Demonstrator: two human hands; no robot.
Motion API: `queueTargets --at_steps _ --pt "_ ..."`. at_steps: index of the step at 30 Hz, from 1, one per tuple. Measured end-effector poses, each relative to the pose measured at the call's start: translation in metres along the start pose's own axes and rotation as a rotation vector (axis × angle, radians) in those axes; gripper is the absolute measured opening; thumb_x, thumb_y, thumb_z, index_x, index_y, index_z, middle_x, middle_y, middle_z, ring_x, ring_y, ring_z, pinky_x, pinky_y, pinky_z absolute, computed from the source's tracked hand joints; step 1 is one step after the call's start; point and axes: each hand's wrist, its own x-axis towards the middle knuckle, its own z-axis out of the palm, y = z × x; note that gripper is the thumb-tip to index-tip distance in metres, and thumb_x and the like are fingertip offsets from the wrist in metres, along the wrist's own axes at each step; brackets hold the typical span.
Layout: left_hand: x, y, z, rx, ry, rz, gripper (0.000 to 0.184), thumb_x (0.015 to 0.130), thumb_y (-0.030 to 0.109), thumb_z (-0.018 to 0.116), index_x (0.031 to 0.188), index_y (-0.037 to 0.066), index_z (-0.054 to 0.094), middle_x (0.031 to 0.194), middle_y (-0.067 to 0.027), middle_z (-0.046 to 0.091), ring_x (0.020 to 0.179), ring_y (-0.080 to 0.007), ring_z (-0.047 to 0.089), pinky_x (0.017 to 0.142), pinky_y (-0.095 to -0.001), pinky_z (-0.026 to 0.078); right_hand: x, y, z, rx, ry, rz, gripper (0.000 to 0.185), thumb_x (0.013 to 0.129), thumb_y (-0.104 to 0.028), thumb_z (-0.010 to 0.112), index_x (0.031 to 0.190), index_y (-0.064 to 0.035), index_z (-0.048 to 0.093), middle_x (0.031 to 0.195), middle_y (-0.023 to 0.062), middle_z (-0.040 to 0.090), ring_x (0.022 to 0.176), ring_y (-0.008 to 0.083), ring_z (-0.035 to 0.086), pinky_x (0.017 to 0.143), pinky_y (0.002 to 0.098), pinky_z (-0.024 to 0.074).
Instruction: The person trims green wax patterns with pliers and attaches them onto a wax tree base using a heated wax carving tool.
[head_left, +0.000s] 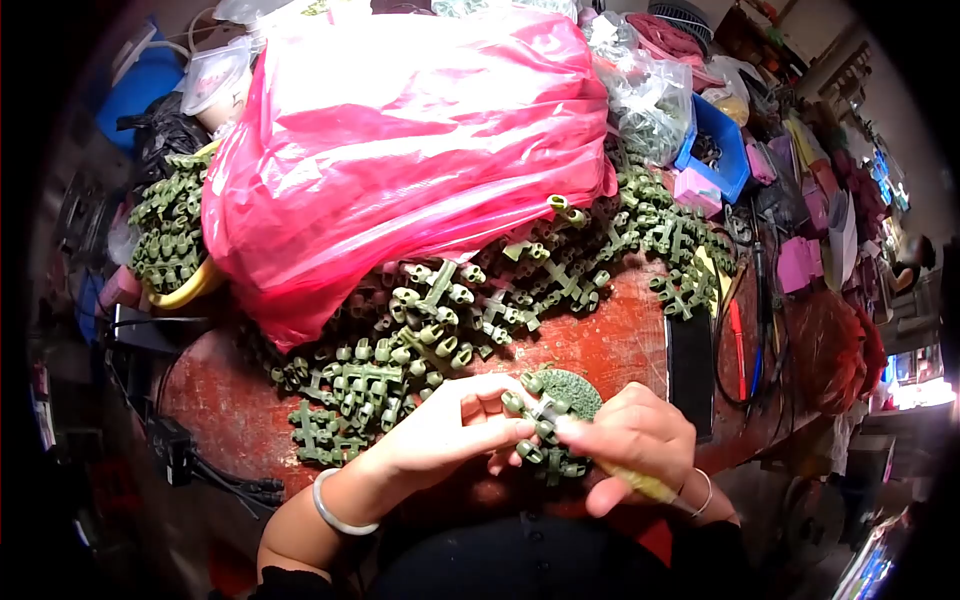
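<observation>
In front of my body, my left hand is closed on a dark green moulded plastic piece with several rounded cups along its stem. My right hand is closed round a yellowish, partly see-through handle-like object. Its fingertips are close to the piece in my left hand, and the working end of the yellowish object is hidden. Just behind the held piece lies a round green disc with a grainy surface on the red table.
A large pink plastic bag covers much of a pile of similar green pieces. More fill a yellow-rimmed container at left. A black flat object, a red pen-like stick, cables and a blue bin are at right.
</observation>
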Motion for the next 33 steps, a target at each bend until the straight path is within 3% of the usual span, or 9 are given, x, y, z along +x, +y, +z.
queueTargets --at_steps 6,9,19,23,26,33 --pt "0.0 -0.002 0.0 -0.03 -0.011 0.008 0.021 0.095 0.01 0.066 0.113 0.001 0.061 0.084 -0.0022 0.064 0.066 -0.0084 0.06 0.055 -0.0215 0.046 -0.003 0.006 0.015 -0.003 0.066 0.013 0.036 0.075 -0.014 0.085 0.108 -0.0061 0.071 0.082 0.0017 0.061 0.072 0.0183 0.059 0.062 0.0305 0.0471" --pt "0.0 -0.002 -0.001 -0.01 -0.02 0.011 0.02 0.095 0.009 0.065 0.113 0.001 0.061 0.083 -0.0019 0.063 0.064 -0.0082 0.059 0.054 -0.0215 0.046 -0.002 0.002 0.013 -0.009 0.062 0.033 0.033 0.075 -0.011 0.085 0.105 -0.0066 0.07 0.083 0.0023 0.062 0.072 0.0187 0.059 0.062 0.0305 0.0475" --pt "-0.002 0.002 0.003 0.025 -0.021 0.015 0.019 0.095 0.009 0.065 0.112 0.001 0.061 0.082 -0.0013 0.063 0.061 -0.0072 0.057 0.052 -0.0209 0.043 0.001 0.0 0.015 -0.083 0.081 -0.024 0.029 0.075 -0.009 0.084 0.102 -0.0051 0.075 0.082 0.0014 0.061 0.07 0.0179 0.059 0.06 0.0292 0.0471" --pt "-0.005 0.006 0.002 -0.025 -0.015 -0.038 0.021 0.093 0.009 0.067 0.113 0.003 0.061 0.086 -0.0046 0.068 0.06 -0.0062 0.056 0.05 -0.02 0.042 0.0 0.003 0.014 -0.097 0.157 -0.011 0.024 0.076 -0.005 0.082 0.099 -0.003 0.075 0.074 0.0023 0.062 0.06 0.0175 0.056 0.054 0.0289 0.0454" --pt "-0.005 0.008 0.001 -0.017 -0.019 -0.072 0.022 0.092 0.008 0.067 0.113 0.003 0.062 0.085 -0.0049 0.069 0.058 -0.0056 0.055 0.049 -0.0197 0.041 -0.001 0.005 0.009 0.106 0.135 0.16 0.022 0.077 -0.003 0.081 0.099 -0.002 0.075 0.074 0.0066 0.066 0.06 0.0179 0.058 0.055 0.0291 0.0457" --pt "-0.003 0.007 -0.004 -0.027 -0.048 -0.07 0.021 0.09 0.011 0.07 0.109 0.003 0.064 0.084 -0.0041 0.069 0.057 -0.0039 0.053 0.048 -0.0177 0.039 -0.005 0.008 0.01 0.205 0.129 0.188 0.02 0.079 -0.008 0.081 0.098 -0.0024 0.075 0.08 0.009 0.071 0.062 0.0188 0.061 0.058 0.0303 0.0481"
